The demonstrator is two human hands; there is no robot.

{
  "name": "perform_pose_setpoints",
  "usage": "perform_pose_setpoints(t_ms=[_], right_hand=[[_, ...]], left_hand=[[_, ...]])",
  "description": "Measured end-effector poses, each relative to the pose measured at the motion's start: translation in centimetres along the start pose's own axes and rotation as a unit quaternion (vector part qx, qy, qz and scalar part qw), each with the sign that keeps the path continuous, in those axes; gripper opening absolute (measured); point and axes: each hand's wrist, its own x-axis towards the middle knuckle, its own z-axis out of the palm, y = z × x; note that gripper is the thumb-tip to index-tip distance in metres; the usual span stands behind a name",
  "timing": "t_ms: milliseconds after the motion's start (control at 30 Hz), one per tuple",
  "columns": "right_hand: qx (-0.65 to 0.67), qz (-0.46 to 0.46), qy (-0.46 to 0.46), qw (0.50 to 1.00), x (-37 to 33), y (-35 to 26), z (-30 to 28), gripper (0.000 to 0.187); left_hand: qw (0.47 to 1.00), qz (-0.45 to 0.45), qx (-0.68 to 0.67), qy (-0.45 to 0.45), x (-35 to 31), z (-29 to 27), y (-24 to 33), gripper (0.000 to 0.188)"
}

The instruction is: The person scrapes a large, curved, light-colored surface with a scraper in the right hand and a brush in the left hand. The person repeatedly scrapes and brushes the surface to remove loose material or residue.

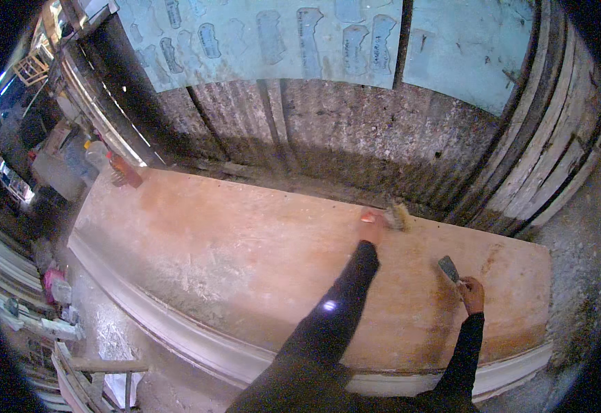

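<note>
My left hand, slightly blurred, is closed around a brush at the far long edge of a wide wooden panel. The pale bristles of the brush point right, next to that edge; most of its handle is hidden in the hand. Over the right part of the panel, my right hand grips a putty knife by its handle. Its flat grey blade points up and left, and whether it touches the wood I cannot tell. Whitish dust and streaks lie on the panel's left half.
A corrugated metal wall with blue sheets stands behind the panel. At the panel's far left corner sits a reddish-brown object. Wooden planks lean at the right. A wooden frame stands at lower left.
</note>
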Motion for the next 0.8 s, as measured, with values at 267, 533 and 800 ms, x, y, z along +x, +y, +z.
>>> perform_pose_setpoints(t_ms=[267,533,800], right_hand=[[0.068,0.109,0.01,0.992,-6.0,-3.3,-2.5,0.016],[0.038,0.035,-0.035,0.998,-4.6,-9.7,1.4,0.018],[0.011,0.005,-0.074,0.997,-7.1,-8.0,2.2,0.025]], left_hand=[[0.765,0.108,0.631,0.073,5.9,-26.1,14.4,0.018],[0.833,0.269,0.434,0.212,1.0,-26.6,23.1,0.009],[0.948,0.14,0.275,0.083,-2.7,-6.4,4.5,0.011]])
